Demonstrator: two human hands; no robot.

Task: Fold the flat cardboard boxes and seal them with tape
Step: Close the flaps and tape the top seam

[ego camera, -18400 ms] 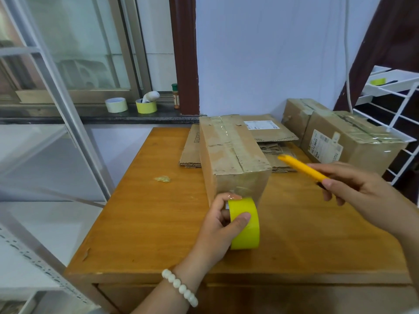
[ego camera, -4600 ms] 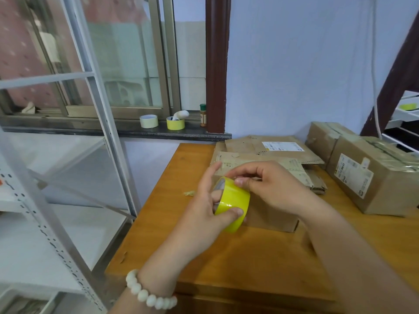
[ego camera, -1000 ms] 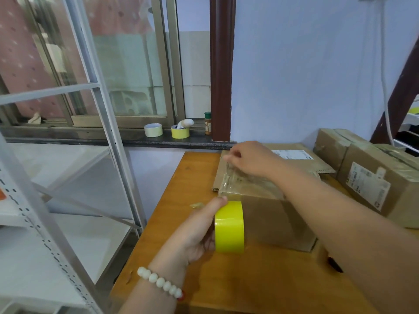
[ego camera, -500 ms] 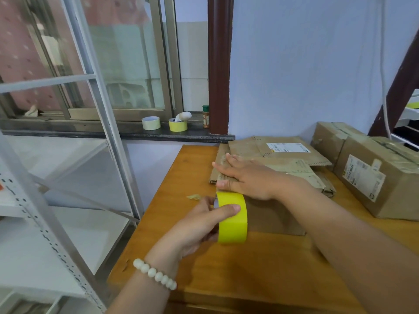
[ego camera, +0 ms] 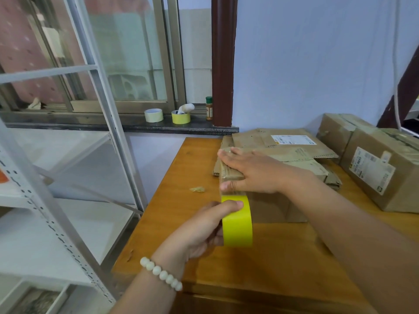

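The cardboard box stands folded on the wooden table, at mid-depth; the stack of flat cardboard lies just beyond it and two sealed boxes sit to its right.

The right hand lies flat on the box top with fingers straight, pressing down at the left end; its thumb hooks over the near upper edge. The left hand grips the yellow tape roll, thumb across the outer face; the other fingers are hidden behind the roll. A short run of clear tape spans from the roll up to the box edge.

Handling, as judged: the box is probably empty, hence light and liable to slide on the smooth table; hold it down from above. Corrugated panels are stiff at edges and corners but yield along the flap seam; press there. The tape film is thin and sticky and creases if slack; hold it taut. The roll is rigid; grip through the core.
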